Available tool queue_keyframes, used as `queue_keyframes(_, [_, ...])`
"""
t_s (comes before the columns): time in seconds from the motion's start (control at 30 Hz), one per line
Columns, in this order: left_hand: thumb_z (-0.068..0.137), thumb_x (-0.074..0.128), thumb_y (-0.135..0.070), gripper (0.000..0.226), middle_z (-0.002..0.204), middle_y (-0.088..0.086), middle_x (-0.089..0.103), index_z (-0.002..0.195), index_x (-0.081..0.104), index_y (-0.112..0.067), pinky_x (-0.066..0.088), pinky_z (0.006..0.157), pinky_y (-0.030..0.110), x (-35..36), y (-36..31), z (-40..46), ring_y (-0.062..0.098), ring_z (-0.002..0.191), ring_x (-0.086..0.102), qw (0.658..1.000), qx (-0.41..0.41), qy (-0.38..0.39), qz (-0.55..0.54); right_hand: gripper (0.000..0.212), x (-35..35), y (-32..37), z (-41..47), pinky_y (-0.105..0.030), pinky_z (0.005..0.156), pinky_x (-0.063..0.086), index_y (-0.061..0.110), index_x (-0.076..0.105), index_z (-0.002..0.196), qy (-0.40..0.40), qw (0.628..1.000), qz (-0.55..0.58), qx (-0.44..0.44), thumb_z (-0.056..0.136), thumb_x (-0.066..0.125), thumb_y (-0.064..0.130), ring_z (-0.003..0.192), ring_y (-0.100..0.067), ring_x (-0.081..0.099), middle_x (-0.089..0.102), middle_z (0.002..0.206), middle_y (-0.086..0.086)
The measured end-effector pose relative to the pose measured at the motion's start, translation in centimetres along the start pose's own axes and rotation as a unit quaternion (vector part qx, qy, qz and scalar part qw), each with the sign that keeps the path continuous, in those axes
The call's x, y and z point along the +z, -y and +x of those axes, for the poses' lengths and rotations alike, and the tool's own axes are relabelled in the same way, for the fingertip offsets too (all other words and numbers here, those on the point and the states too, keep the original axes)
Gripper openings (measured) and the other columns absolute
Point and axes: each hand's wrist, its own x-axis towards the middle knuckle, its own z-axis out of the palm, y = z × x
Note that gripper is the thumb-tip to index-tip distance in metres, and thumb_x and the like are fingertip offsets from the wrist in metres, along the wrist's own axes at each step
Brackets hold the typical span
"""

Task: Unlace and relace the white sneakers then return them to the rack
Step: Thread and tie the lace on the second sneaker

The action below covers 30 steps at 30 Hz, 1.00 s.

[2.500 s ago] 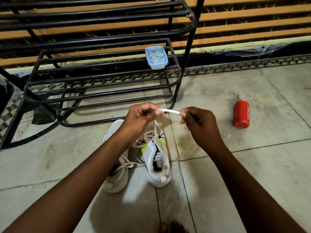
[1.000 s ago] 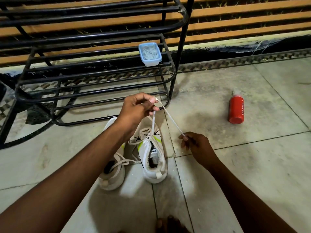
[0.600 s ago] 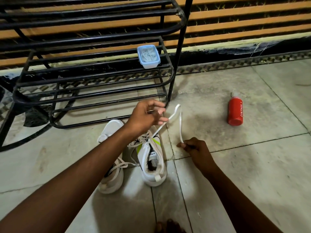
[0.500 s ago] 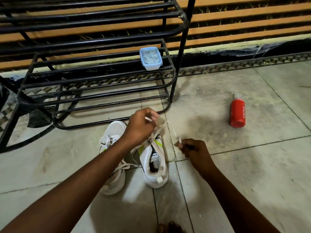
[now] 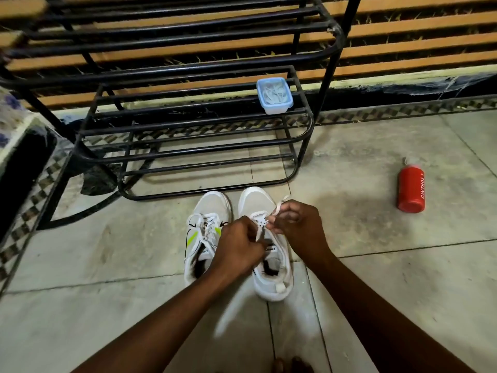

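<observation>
Both sneakers stand side by side on the tiled floor, toes pointing at the black rack (image 5: 304, 122), just in front of its bottom rail. Your left hand (image 5: 239, 243) is curled over the tongue of the right sneaker (image 5: 269, 281), pinching the lace (image 5: 278, 208) low near the eyelets. Your right hand (image 5: 298, 227) pinches the same lace higher up, with its free end sticking out above your knuckles.

The lace looks flat, soft and limp, so grip it close to the tip when you feed it; a long loose end will likely flop and twist. The shoe looks light and may shift when you tug.

The left sneaker (image 5: 207, 232) is laced loosely. A small blue-rimmed tub (image 5: 274, 95) on the lower shelf holds pale, tangled strands, possibly spare laces.
</observation>
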Motion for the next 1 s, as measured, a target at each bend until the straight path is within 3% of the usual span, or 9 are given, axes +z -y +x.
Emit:
queue_keyframes(0.1, [0.072,0.081,-0.026,0.018,0.075,-0.004,0.073,0.085,0.071,-0.018,0.056,0.069,0.031,-0.5,0.5,-0.1,0.015,0.07,0.069,0.998,-0.039,0.017,-0.053,0.01,0.7,-0.3,0.3,-0.031,0.073,0.055,0.014,0.07,0.076,0.01,0.989,-0.139,-0.054,0.075,0.08,0.014,0.07,-0.015,0.07,0.072,0.072,0.001])
queue_keyframes(0.23, [0.073,0.069,-0.004,0.011,0.061,0.013,0.07,0.083,0.072,-0.006,0.054,0.055,0.038,-0.8,0.8,0.1,0.025,0.049,0.063,0.979,-0.117,0.051,-0.158,0.012,1.5,-0.2,0.1,-0.028,0.067,0.051,0.016,0.069,0.074,0.022,0.98,-0.19,-0.057,0.077,0.078,0.009,0.068,-0.014,0.068,0.071,0.068,0.002])
queue_keyframes(0.37, [0.072,0.065,0.005,0.017,0.062,0.014,0.068,0.084,0.071,-0.005,0.05,0.052,0.034,-0.5,1.3,-0.1,0.025,0.049,0.062,0.972,-0.13,0.052,-0.189,0.015,2.3,-0.2,0.0,-0.04,0.074,0.058,0.028,0.07,0.076,0.012,0.967,-0.252,-0.044,0.08,0.068,0.014,0.076,-0.006,0.071,0.072,0.073,0.02])
queue_keyframes(0.57, [0.08,0.07,0.003,0.016,0.071,0.012,0.069,0.095,0.068,-0.003,0.049,0.051,0.03,-0.2,1.8,-0.1,0.023,0.049,0.061,0.966,-0.132,0.06,-0.216,0.014,2.7,0.9,-0.7,-0.043,0.07,0.058,0.031,0.069,0.072,0.01,0.956,-0.29,-0.041,0.073,0.076,0.02,0.076,-0.007,0.069,0.071,0.071,0.017])
queue_keyframes(0.63, [0.083,0.071,0.003,0.017,0.072,0.011,0.068,0.099,0.067,-0.002,0.047,0.047,0.026,-0.1,1.7,0.0,0.022,0.048,0.061,0.962,-0.138,0.058,-0.227,0.006,2.8,1.3,-0.8,-0.043,0.07,0.058,0.034,0.068,0.07,0.015,0.945,-0.325,-0.029,0.074,0.065,0.03,0.076,-0.009,0.068,0.071,0.072,0.015])
queue_keyframes(0.7, [0.084,0.071,0.002,0.016,0.072,0.009,0.068,0.098,0.068,-0.004,0.046,0.046,0.025,0.2,1.8,0.1,0.02,0.047,0.06,0.958,-0.146,0.053,-0.241,0.018,2.7,1.4,-0.7,-0.043,0.072,0.057,0.041,0.065,0.067,0.023,0.934,-0.357,-0.017,0.072,0.049,0.035,0.078,-0.01,0.068,0.071,0.071,0.016])
queue_keyframes(0.77, [0.078,0.072,-0.003,0.017,0.071,0.009,0.068,0.095,0.069,-0.007,0.046,0.049,0.027,0.5,1.7,0.3,0.022,0.049,0.061,0.956,-0.152,0.047,-0.247,0.015,2.8,1.2,-0.3,-0.042,0.076,0.056,0.038,0.065,0.068,0.039,0.927,-0.372,-0.011,0.074,0.055,0.03,0.079,-0.01,0.067,0.07,0.07,0.016])
queue_keyframes(0.9, [0.078,0.068,0.001,0.011,0.065,0.009,0.065,0.088,0.07,-0.003,0.045,0.049,0.027,1.4,2.2,0.9,0.023,0.049,0.06,0.954,-0.158,0.034,-0.252,0.003,2.9,0.9,0.7,-0.036,0.081,0.043,0.027,0.069,0.077,0.047,0.893,-0.447,-0.036,0.077,0.072,0.026,0.079,-0.015,0.061,0.068,0.075,0.009])
queue_keyframes(1.0, [0.075,0.07,-0.005,0.004,0.061,0.006,0.064,0.078,0.07,-0.007,0.044,0.052,0.029,1.9,2.5,1.0,0.022,0.05,0.059,0.955,-0.155,0.019,-0.251,0.015,3.1,0.8,0.7,-0.033,0.072,0.028,0.023,0.057,0.065,0.073,0.858,-0.498,-0.102,0.072,0.07,0.022,0.07,-0.018,0.059,0.053,0.056,0.007])
